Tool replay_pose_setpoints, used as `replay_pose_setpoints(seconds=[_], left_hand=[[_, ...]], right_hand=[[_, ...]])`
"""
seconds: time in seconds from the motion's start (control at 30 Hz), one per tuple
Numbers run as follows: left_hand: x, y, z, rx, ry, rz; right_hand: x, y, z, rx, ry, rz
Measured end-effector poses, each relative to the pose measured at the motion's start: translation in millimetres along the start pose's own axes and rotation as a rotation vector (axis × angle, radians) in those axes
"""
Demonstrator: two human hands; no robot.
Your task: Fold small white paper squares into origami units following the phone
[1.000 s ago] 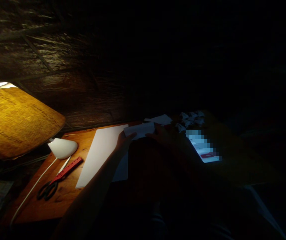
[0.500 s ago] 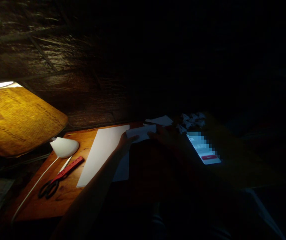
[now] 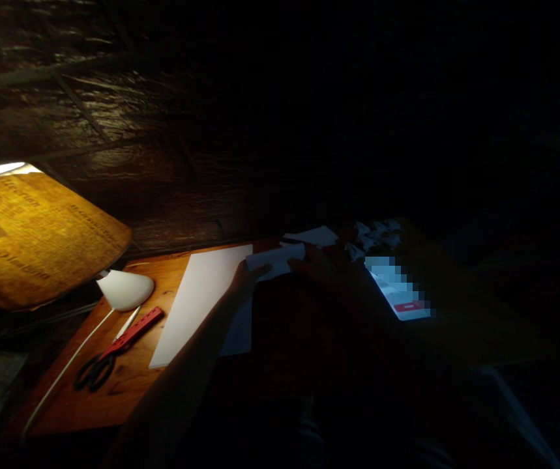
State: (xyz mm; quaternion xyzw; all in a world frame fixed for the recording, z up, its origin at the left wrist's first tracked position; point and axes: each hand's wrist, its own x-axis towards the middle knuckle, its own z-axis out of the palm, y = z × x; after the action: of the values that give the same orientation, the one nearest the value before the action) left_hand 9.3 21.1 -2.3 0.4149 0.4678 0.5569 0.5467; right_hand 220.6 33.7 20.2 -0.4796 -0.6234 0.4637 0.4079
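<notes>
- Wooden bench (image 3: 128, 407) lay bright at left, dark at right.
- Folded paper (image 3: 278, 256), a pale bluish-grey strip in shadow, was at the far middle, by the far right corner of the white sheet (image 3: 206, 283).
- Left hand (image 3: 246, 277) and right hand (image 3: 315, 262) gripped its ends.

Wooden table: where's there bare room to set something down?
On the table, bare lit wood lies between scissors, left forearm and front edge; a narrower strip shows between lamp base and white sheet. It's crowded around the left hand and right hand holding folded paper, and where paper pieces lie beside the phone. The dark right side can't be judged.
</notes>
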Motion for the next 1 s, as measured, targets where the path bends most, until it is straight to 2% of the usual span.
replay_pose_setpoints(seconds=[0.2, 0.3, 0.6, 0.83, 1.0], left_hand=[[-2, 4, 2.0, -0.049, 0.024, -0.027], [-3, 7, 2.2, -0.074, 0.033, -0.049], [-3, 11, 4.4, -0.132, 0.007, -0.025], [-4, 11, 4.5, -0.117, 0.0, -0.042], [-1, 9, 1.5, -0.117, 0.0, -0.055]], right_hand=[[-17, -31, -9, -0.103, 0.016, 0.029], [-18, -35, -9, -0.088, 0.035, 0.026], [1, -5, -1, 0.164, -0.002, 0.045], [-3, -7, -3, 0.064, 0.044, 0.077], [2, 4, -1, 0.126, 0.031, 0.073]])
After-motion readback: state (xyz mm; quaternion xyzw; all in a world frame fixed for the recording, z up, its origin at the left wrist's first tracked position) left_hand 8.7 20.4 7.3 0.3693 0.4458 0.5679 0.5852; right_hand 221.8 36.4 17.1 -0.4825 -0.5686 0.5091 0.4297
